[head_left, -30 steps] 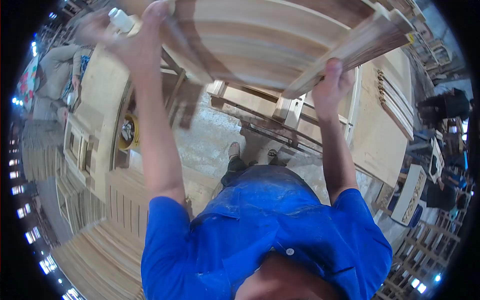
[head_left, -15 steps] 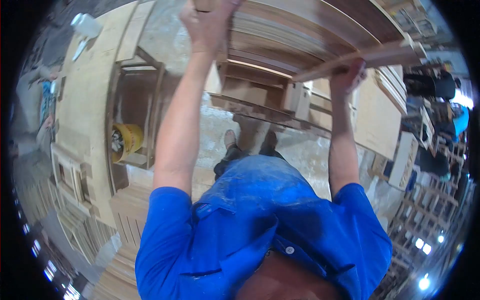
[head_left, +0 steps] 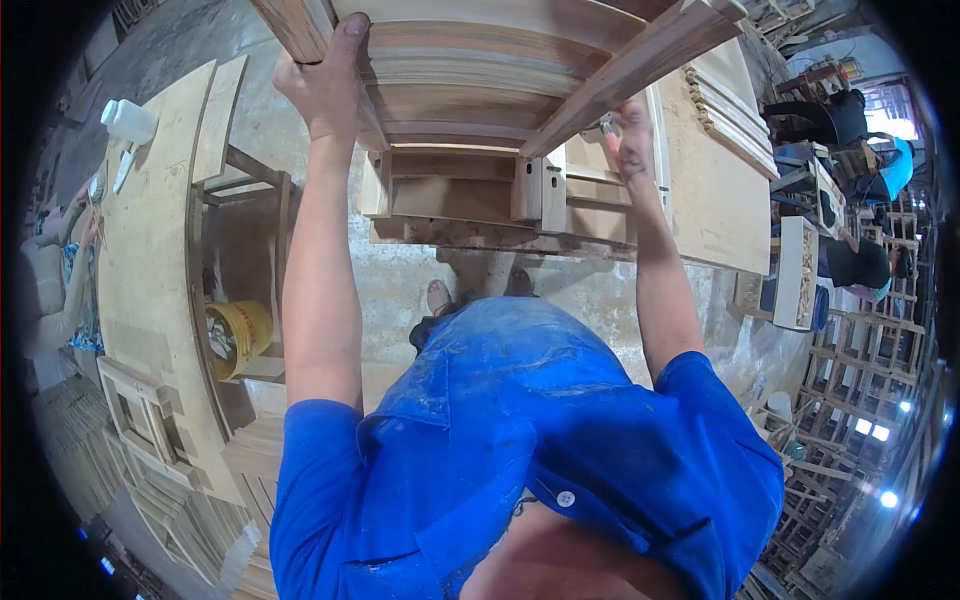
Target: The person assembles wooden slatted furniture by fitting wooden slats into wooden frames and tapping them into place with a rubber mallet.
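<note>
A slatted wooden frame [head_left: 470, 92] with thick side posts fills the top centre, above a lower wooden piece with compartments [head_left: 450, 198]. My left hand [head_left: 325, 88] is closed round the frame's left post, its thumb lying on the near side. My right hand [head_left: 632, 140] is at the frame's right post, on its outer side; its fingers are partly hidden behind the wood and blurred. Right of that hand, thin wood strips [head_left: 730, 122] lie on a pale board [head_left: 715, 205].
At left, a long workbench [head_left: 150, 240] carries a white bottle [head_left: 130, 120]. A yellow bucket [head_left: 243, 335] stands beside it. A person's arm [head_left: 85, 235] shows at the far left edge. Other people [head_left: 860, 262] and stacked wooden frames [head_left: 860, 370] are on the right.
The slatted frame has shifted left and tilted, with my left hand on it. My right hand has moved left along with it. The view has also turned somewhat.
</note>
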`<action>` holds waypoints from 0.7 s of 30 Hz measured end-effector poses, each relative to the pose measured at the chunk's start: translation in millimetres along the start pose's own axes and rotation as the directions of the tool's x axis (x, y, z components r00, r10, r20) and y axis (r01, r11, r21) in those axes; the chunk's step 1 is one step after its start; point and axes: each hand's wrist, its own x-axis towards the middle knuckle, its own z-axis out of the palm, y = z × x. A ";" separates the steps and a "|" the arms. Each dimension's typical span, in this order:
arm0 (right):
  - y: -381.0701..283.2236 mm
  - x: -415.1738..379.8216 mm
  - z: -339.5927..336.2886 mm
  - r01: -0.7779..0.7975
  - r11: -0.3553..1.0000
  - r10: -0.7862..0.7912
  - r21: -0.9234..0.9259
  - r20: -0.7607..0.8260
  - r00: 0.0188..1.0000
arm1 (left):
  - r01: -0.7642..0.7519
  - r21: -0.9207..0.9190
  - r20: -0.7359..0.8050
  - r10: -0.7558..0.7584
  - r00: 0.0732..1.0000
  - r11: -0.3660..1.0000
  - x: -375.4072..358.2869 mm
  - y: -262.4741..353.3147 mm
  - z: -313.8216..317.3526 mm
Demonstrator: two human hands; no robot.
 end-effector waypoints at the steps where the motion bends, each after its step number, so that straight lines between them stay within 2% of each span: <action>1: 19.1 -7.1 4.8 -0.010 0.974 0.035 -0.226 0.107 0.994 | -0.007 -0.004 -0.006 0.007 1.000 1.000 -0.1 3.2 1.8; 2: 26.0 -19.2 8.3 -0.006 0.974 0.030 -0.228 0.104 0.994 | -0.020 -0.010 -0.066 0.019 0.998 1.000 -2.4 7.7 6.0; 4: 35.1 -44.7 10.8 -0.226 0.843 0.388 -0.489 0.260 0.884 | -0.042 -0.022 -0.120 0.039 0.992 0.999 -6.6 16.3 10.8; 6: 69.5 -45.7 27.0 -0.233 0.847 0.380 -0.478 0.238 0.894 | 0.033 -0.188 -0.095 -0.051 0.994 0.982 -7.1 24.0 12.8; 7: 78.1 -41.7 28.5 -0.253 0.845 0.393 -0.470 0.226 0.891 | 0.014 -0.202 -0.083 -0.031 0.996 0.979 -8.2 21.2 10.1; 8: 64.4 -29.1 13.8 -0.265 0.843 0.389 -0.469 0.190 0.902 | 0.064 -0.144 -0.083 -0.076 0.994 0.987 -7.4 12.7 6.1; 9: 36.6 -18.8 -13.9 -0.550 0.805 0.593 -0.223 0.326 0.736 | 0.110 -0.091 -0.085 -0.118 0.989 0.990 -3.4 9.5 7.0; 10: 11.6 -16.8 -42.1 -0.788 0.616 0.678 -0.001 0.510 0.530 | 0.135 -0.113 -0.087 -0.145 0.986 0.984 -3.6 13.0 8.6; 12: -18.3 -28.7 -93.4 -0.608 0.787 0.560 0.103 0.292 0.775 | 0.149 -0.167 -0.077 -0.164 0.984 0.975 -4.0 20.4 9.9; 13: -48.8 -20.1 -132.4 -0.564 0.815 0.517 0.136 0.272 0.812 | 0.136 -0.139 -0.077 -0.148 0.986 0.981 -3.9 21.3 8.8; 15: -166.4 21.8 -229.5 -0.622 0.783 0.598 -0.002 0.278 0.752 | 0.139 -0.115 -0.060 -0.147 0.987 0.984 -1.3 17.0 12.0; 16: -212.2 24.9 -252.0 -0.494 0.866 0.498 0.072 -0.042 0.866 | 0.101 -0.070 -0.057 -0.105 0.993 0.992 1.0 15.8 11.7; 17: -252.5 38.7 -280.3 -0.337 0.940 0.325 -0.045 -0.173 0.930 | 0.075 -0.014 -0.042 -0.075 0.996 0.997 -1.3 15.4 9.0; 18: -287.9 52.6 -300.2 -0.187 0.964 0.149 -0.191 -0.194 0.970 | 0.052 -0.038 -0.054 -0.054 0.997 0.998 -3.8 25.2 11.2; 19: -319.5 68.0 -313.4 -0.066 0.943 0.026 -0.326 -0.126 0.992 | 0.089 -0.038 -0.048 -0.091 0.995 0.995 -3.1 26.2 11.6; 21: -363.9 94.0 -308.0 0.104 0.874 -0.026 -0.474 0.168 0.985 | 0.155 -0.008 -0.018 -0.155 0.988 0.988 -0.8 16.6 9.7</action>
